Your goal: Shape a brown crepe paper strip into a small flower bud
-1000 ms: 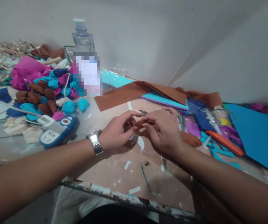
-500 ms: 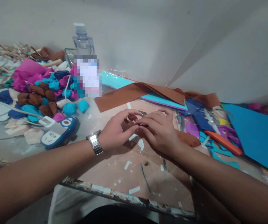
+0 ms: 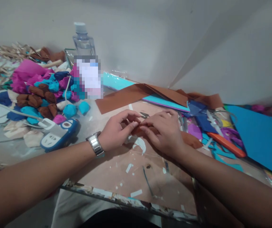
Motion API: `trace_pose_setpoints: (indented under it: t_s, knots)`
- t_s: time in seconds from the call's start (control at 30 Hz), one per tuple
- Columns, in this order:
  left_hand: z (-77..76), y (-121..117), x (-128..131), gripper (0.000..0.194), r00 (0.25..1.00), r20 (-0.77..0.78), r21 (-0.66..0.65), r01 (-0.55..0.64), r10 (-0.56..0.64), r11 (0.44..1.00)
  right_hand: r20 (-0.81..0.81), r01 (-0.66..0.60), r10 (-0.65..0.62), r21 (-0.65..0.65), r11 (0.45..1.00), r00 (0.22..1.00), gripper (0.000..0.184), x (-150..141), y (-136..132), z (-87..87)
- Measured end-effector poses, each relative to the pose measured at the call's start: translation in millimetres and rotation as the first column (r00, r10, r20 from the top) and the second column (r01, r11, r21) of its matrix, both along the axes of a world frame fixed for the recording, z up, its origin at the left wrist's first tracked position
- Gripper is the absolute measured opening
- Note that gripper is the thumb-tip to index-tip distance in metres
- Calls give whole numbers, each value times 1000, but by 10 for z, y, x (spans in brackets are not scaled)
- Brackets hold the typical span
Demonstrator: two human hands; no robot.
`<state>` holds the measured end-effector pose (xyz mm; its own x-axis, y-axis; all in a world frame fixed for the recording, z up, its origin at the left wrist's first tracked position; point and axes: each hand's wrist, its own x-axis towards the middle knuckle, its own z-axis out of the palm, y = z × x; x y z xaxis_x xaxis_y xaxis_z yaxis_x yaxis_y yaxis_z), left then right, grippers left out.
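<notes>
My left hand (image 3: 115, 131), with a silver watch (image 3: 95, 144) on its wrist, is pinched over a piece of brown crepe paper (image 3: 139, 121) above the middle of the table. Close against it, my right hand (image 3: 165, 131) grips the same paper between thumb and fingers. Much of the paper is hidden by the fingers. A brown strip (image 3: 191, 139) emerges beyond the right wrist; whether it joins the held piece I cannot tell. Just behind the fingertips lies a small dark metal tool (image 3: 144, 115), partly covered. Beneath the hands a white scrap (image 3: 140, 145) lies on the tabletop (image 3: 117, 171).
Crumpled coloured paper bundles (image 3: 35, 101) heap at the left, beside a blue-and-white power strip (image 3: 60, 134) with cables. Behind stand a clear bottle (image 3: 84, 44) and a blurred-out phone-like panel (image 3: 89, 77). Folded brown paper (image 3: 124, 98), an orange-handled cutter (image 3: 227, 145) and a blue sheet (image 3: 261, 139) lie rightward.
Both hands stay together over the table. The left fingers and thumb have shifted slightly, and more brown paper shows between the hands. The dark metal tool is a little more exposed.
</notes>
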<state>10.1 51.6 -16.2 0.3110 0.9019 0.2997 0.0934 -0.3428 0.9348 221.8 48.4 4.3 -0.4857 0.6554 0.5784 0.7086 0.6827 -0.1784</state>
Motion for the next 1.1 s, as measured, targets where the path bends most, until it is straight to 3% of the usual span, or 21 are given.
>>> trace_pose_setpoints:
  t_s: [0.33, 0.63, 1.1]
  knots:
    - [59, -21, 4, 20, 999, -32, -26, -4, 3, 1000, -45, -19, 17, -48, 999, 999, 10, -5, -23, 6]
    - [60, -35, 23, 19, 995, 85, -97, 62, -54, 993, -59, -8, 5, -52, 999, 998, 10, -6, -22, -7]
    - [18, 13, 3, 27, 997, 44, -24, 63, -62, 998, -46, -24, 22, -47, 999, 999, 6, -8, -14, -10]
